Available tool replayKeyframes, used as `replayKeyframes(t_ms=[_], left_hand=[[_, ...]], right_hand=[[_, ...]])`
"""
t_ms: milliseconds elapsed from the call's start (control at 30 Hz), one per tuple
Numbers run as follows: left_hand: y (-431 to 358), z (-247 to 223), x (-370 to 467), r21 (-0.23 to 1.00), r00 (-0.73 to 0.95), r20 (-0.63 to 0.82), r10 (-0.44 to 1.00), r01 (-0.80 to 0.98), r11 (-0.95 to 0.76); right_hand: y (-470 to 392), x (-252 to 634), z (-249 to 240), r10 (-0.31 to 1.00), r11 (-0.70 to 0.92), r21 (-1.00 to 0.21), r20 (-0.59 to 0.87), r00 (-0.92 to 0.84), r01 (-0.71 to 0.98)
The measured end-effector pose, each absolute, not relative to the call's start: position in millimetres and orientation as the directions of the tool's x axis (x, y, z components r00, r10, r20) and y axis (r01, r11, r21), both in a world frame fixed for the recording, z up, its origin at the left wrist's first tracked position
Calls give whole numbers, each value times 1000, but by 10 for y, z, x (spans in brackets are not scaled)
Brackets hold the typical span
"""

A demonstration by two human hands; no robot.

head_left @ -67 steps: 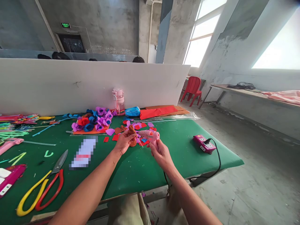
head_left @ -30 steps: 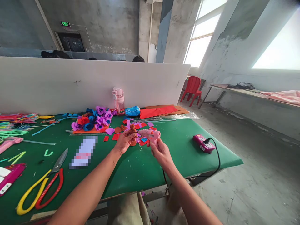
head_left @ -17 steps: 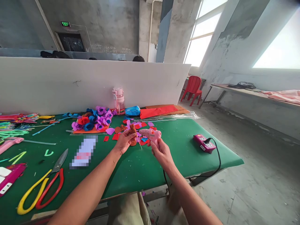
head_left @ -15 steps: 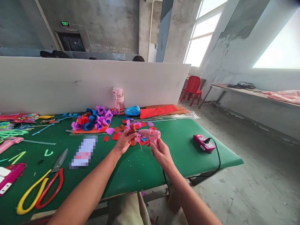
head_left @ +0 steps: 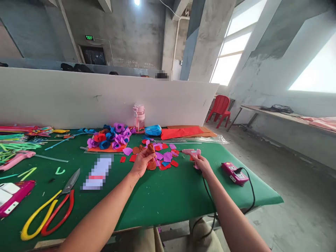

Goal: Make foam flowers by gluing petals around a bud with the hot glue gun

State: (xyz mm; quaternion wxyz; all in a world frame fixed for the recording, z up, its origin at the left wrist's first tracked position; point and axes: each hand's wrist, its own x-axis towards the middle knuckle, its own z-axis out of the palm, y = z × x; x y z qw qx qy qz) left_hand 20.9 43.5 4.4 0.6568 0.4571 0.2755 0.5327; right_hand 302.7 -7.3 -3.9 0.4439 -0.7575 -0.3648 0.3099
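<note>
My left hand [head_left: 142, 162] is closed around a brown paper flower [head_left: 151, 149], held above the cut pieces; a thin stem seems to hang below it. In my right hand [head_left: 202, 163] is a pink hot glue gun [head_left: 191, 152], its nozzle pointing left and its black cord trailing down over the table's front edge. Between the hands lie loose petals [head_left: 168, 156] in purple, red, brown and blue. Behind my left hand, finished paper flowers [head_left: 110, 136] in purple, blue and red are heaped on an orange sheet.
Large scissors [head_left: 56, 206] with yellow and red handles lie at the left. A second pink glue gun [head_left: 17, 160] is beside several pipe cleaners [head_left: 23, 134]. A magenta power strip [head_left: 234, 173] sits near the right edge. A pink bottle [head_left: 139, 117] stands against the white partition [head_left: 112, 99].
My right hand has drawn the glue gun away to the right, off the brown flower. My left hand stays by the petals, still holding the flower. The view has tilted upward slightly.
</note>
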Motion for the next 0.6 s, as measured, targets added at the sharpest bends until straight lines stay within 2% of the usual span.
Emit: replayKeyframes(t_ms=[33, 100, 167, 200, 233, 300, 333, 400, 467, 533, 600], left_hand=[[439, 41, 207, 900, 262, 138, 955, -437, -10], [451, 34, 203, 910, 218, 163, 962, -410, -62], [473, 23, 200, 917, 172, 177, 969, -386, -99], [487, 14, 198, 919, 149, 182, 972, -378, -114], [503, 4, 197, 920, 128, 188, 974, -371, -129], [539, -18, 187, 925, 94, 197, 976, -347, -154], [557, -26, 176, 930, 75, 202, 976, -326, -168], [591, -35, 139, 943, 33, 220, 975, -264, -204], [620, -33, 86, 947, -9, 253, 967, -202, -250], [643, -25, 32, 944, -25, 278, 960, -177, -278], [651, -17, 1, 943, -7, 284, 959, -180, -281]], right_hand=[[-52, 3097, -49, 840, -377, -812, -98, 534, 444], [-51, 3169, -25, 861, -426, -566, -15, 508, 705], [-68, 3126, 50, 834, -485, -365, 82, 546, 795], [-67, 3050, 95, 805, -506, -323, 156, 572, 800], [-52, 2935, 138, 791, -488, -335, 221, 571, 806], [26, 2601, 193, 842, -297, -508, 260, 473, 808], [88, 2400, 199, 901, -116, -628, 260, 347, 769], [235, 1996, 173, 969, 211, -830, 248, 3, 516], [374, 1682, 113, 952, 290, -923, 251, -175, 255], [470, 1514, 43, 934, 285, -956, 262, -243, 65], [509, 1473, -25, 926, 262, -963, 267, -267, -53]])
